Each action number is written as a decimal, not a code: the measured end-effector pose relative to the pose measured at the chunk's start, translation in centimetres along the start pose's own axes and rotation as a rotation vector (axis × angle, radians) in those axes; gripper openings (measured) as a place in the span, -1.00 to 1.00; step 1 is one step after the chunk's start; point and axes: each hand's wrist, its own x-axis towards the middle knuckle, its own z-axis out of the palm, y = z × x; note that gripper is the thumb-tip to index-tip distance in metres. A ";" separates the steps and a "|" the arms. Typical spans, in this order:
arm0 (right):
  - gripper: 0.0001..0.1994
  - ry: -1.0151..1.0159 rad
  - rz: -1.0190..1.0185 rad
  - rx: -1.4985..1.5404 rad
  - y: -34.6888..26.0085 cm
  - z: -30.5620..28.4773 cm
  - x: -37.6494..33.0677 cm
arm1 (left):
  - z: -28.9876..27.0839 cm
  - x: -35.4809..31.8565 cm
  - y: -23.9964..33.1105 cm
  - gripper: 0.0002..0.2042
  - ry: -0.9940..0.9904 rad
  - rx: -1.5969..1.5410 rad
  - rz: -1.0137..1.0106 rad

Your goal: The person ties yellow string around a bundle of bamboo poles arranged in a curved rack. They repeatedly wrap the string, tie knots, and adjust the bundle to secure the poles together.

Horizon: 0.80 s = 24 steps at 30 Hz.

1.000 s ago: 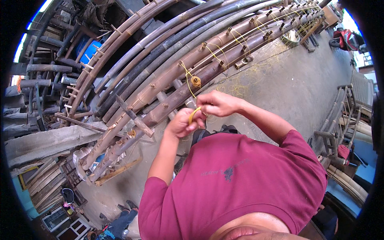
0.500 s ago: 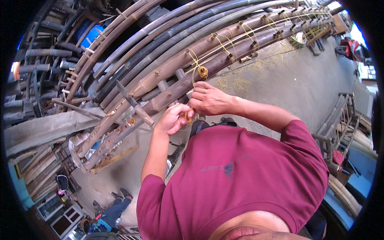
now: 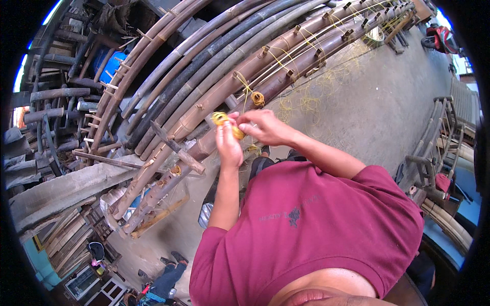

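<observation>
My left hand [image 3: 229, 147] is closed around a bundle of yellow cord [image 3: 220, 119], with cord showing above the fingers and beside the palm. My right hand [image 3: 268, 127] is right beside it, thumb and fingers pinched at the cord near the bundle. A strand runs up from the hands to a peg on the upper brown bamboo pole [image 3: 219, 92]. Another small coil of yellow cord [image 3: 258, 98] hangs on the lower, darker pole [image 3: 275, 87]. Left of my hands, a hammer [image 3: 178, 150] with a wooden handle lies across the poles.
Several curved bamboo poles [image 3: 204, 66] stretch behind. Loose yellow cord [image 3: 306, 104] is spread over the grey floor [image 3: 357, 117]. A bamboo rack [image 3: 429, 137] stands at right and a red motorcycle [image 3: 443, 40] far right. Another person's legs [image 3: 168, 278] show at lower left.
My left hand has risen and turned upright, bringing the yellow bundle into plain view. My right hand has shifted down and right, from near the lower pole to beside the bundle.
</observation>
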 end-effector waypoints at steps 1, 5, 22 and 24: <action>-0.72 0.162 0.028 0.016 1.5 -0.5 -0.3 | -0.6 0.5 0.2 -0.82 0.052 0.003 0.069; -0.83 0.431 0.057 -0.327 6.6 -2.2 -1.2 | -3.4 2.4 3.3 -0.82 0.117 0.037 0.118; -0.88 0.321 -0.051 -0.422 8.4 -3.7 1.0 | -1.4 1.6 1.5 -0.80 0.051 -0.023 -0.021; -0.86 0.296 0.083 -0.246 8.5 -3.9 1.3 | -1.3 1.7 1.0 -0.79 0.026 0.008 -0.031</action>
